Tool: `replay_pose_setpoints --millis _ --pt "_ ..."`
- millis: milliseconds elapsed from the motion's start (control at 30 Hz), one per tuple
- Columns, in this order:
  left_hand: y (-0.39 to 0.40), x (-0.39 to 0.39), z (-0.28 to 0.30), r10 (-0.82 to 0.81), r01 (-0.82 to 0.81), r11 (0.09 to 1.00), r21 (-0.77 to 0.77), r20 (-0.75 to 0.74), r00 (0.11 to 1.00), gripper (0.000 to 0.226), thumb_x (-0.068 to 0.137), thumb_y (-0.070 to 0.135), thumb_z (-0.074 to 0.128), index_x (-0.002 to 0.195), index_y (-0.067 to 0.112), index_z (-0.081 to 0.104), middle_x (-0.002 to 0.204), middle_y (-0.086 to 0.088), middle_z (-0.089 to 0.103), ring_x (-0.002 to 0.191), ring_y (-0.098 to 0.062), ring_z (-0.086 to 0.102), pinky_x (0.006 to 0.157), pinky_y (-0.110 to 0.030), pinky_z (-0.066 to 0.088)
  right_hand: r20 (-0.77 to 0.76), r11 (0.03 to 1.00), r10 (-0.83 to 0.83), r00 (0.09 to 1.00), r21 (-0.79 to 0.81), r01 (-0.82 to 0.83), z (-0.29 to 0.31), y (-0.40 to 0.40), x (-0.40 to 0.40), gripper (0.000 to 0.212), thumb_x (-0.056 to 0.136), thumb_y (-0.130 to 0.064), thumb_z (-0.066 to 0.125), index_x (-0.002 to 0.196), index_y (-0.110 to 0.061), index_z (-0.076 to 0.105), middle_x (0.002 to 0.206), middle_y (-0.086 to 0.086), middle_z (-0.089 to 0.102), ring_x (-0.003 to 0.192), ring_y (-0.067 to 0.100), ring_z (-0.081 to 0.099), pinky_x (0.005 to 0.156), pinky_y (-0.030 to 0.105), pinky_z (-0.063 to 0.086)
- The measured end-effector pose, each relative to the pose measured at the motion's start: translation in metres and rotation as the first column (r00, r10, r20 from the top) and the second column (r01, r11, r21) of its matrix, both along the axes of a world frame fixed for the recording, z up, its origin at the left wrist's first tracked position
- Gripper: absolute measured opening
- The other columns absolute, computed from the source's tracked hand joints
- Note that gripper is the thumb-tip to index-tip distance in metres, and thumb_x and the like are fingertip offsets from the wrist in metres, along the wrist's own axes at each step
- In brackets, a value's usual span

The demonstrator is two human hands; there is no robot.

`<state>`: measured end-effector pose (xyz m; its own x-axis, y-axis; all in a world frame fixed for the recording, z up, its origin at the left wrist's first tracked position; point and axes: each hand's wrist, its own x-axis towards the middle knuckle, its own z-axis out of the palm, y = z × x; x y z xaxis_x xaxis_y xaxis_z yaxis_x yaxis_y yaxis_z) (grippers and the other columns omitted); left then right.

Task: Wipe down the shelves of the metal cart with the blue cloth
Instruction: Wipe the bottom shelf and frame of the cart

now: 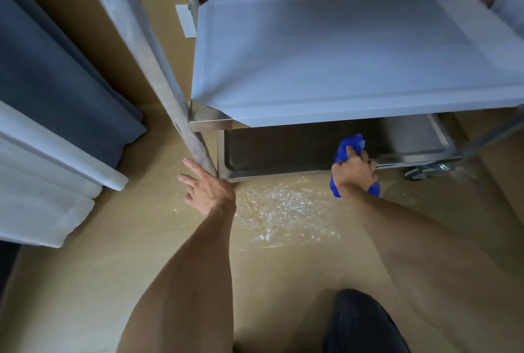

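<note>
Right now we have the right hand (354, 168) clenched round the bunched blue cloth (350, 145), at the front rim of the bottom shelf (283, 151) of the metal cart (204, 121). Part of the cloth pokes out above the fingers, part hangs below the wrist. The left hand (205, 187) is released, fingers spread, touching or just beside the front-left cart leg (198, 151); we can't tell if it actually presses on it.

The middle shelf (340, 49) sits above, covered in a pale film, and it overhangs the bottom one, so reach is tight.

Our read: the step in hand is wiping the bottom shelf. To do it well we should flatten the cloth out rather than keep it balled, push it into the far shadowed corners, and run along the raised lip. We would brace the leg with the left hand, since the cart has a caster (425, 171) and could roll. White flecks lie on the cardboard floor (283, 205) just in front; we should keep the hanging cloth end off them.
</note>
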<state>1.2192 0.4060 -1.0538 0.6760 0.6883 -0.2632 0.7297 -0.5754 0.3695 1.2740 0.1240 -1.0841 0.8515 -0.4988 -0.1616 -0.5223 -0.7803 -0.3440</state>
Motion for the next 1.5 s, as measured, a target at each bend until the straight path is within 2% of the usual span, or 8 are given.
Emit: replay_pose_setpoints --millis 100,400,667,800,967,1100,1233,1500 --pt "-0.008 0.005 -0.002 0.057 -0.057 0.998 0.019 0.002 0.998 0.097 0.09 0.022 0.062 0.154 0.018 -0.012 0.159 -0.025 0.007 0.139 -0.042 0.032 0.111 -0.051 0.028 -0.063 0.999 -0.003 0.998 -0.049 0.0 0.001 -0.003 0.003 0.056 0.086 -0.029 0.057 0.14 -0.025 0.044 0.148 0.013 0.037 0.129 0.041 0.035 0.102 0.052 0.035" --pt "-0.038 -0.011 -0.018 0.099 -0.096 0.994 0.054 -0.043 0.994 0.104 0.087 0.027 0.065 0.152 0.024 -0.016 0.158 -0.028 0.01 0.131 -0.044 0.042 0.104 -0.05 0.033 -0.025 0.809 0.586 0.81 -0.04 -0.587 0.002 0.14 -0.003 0.048 0.088 -0.034 0.055 0.135 -0.028 0.047 0.152 0.01 0.034 0.125 0.036 0.037 0.097 0.049 0.032" --pt "-0.087 -0.007 -0.034 0.17 -0.162 0.981 0.104 -0.065 0.983 0.08 0.087 0.015 0.056 0.15 0.014 0.007 0.145 -0.027 0.037 0.119 -0.042 0.05 0.096 -0.049 0.039 0.06 0.988 0.142 0.988 -0.062 -0.138 -0.013 -0.008 0.034 0.041 0.088 -0.032 0.05 0.128 -0.031 0.053 0.142 0.005 0.047 0.115 0.031 0.044 0.089 0.045 0.034" --pt "-0.159 0.008 -0.02 -0.25 0.25 0.963 0.098 -0.007 0.968 0.034 0.081 0.013 0.051 0.114 0.019 0.055 0.098 -0.012 0.065 0.083 -0.033 0.063 0.076 -0.039 0.054 0.072 0.994 -0.082 0.994 -0.065 0.087 -0.02 -0.1 0.048 0.044 0.088 -0.032 0.05 0.132 -0.032 0.051 0.147 0.007 0.043 0.125 0.035 0.04 0.096 0.049 0.033" --pt "-0.208 0.075 0.023 -0.424 0.387 0.883 0.265 0.102 0.9 0.044 0.087 0.03 0.058 0.123 0.006 0.052 0.133 -0.024 0.048 0.126 -0.037 0.041 0.104 -0.047 0.032 0.078 0.944 -0.327 0.942 -0.022 0.33 -0.019 -0.191 0.053 0.049 0.091 -0.031 0.051 0.14 -0.029 0.044 0.151 0.01 0.036 0.132 0.039 0.035 0.103 0.057 0.032" --pt "-0.211 0.095 0.025 -0.48 0.434 0.831 0.348 0.053 0.876 0.03 0.089 0.031 0.058 0.094 0.002 0.065 0.114 -0.024 0.06 0.117 -0.038 0.047 0.108 -0.045 0.027 0.039 0.914 -0.406 0.913 0.005 0.406 -0.019 -0.243 0.066 0.052 0.093 -0.031 0.049 0.144 -0.028 0.039 0.156 0.011 0.032 0.14 0.041 0.028 0.107 0.063 0.026" --pt "-0.205 0.087 0.019 -0.489 0.456 0.84 0.294 0.044 0.871 0.034 0.083 0.025 0.064 0.108 0.002 0.06 0.124 -0.026 0.053 0.124 -0.039 0.042 0.107 -0.047 0.027 0.072 0.897 -0.437 0.897 -0.033 0.44 -0.018 -0.228 0.068 0.053 0.092 -0.03 0.049 0.144 -0.024 0.038 0.151 0.015 0.037 0.137 0.042 0.032 0.106 0.062 0.028" --pt "-0.167 0.049 0.027 -0.428 0.416 0.891 0.183 0.03 0.903 0.071 0.083 0.013 0.06 0.147 0.012 0.03 0.154 -0.018 0.028 0.14 -0.035 0.03 0.111 -0.048 0.028 0.168 0.985 0.161 0.973 -0.084 -0.148 -0.035 -0.026 -0.007 0.058 0.09 -0.04 0.038 0.146 -0.027 0.041 0.153 0.011 0.039 0.133 0.039 0.039 0.1 0.056 0.036"
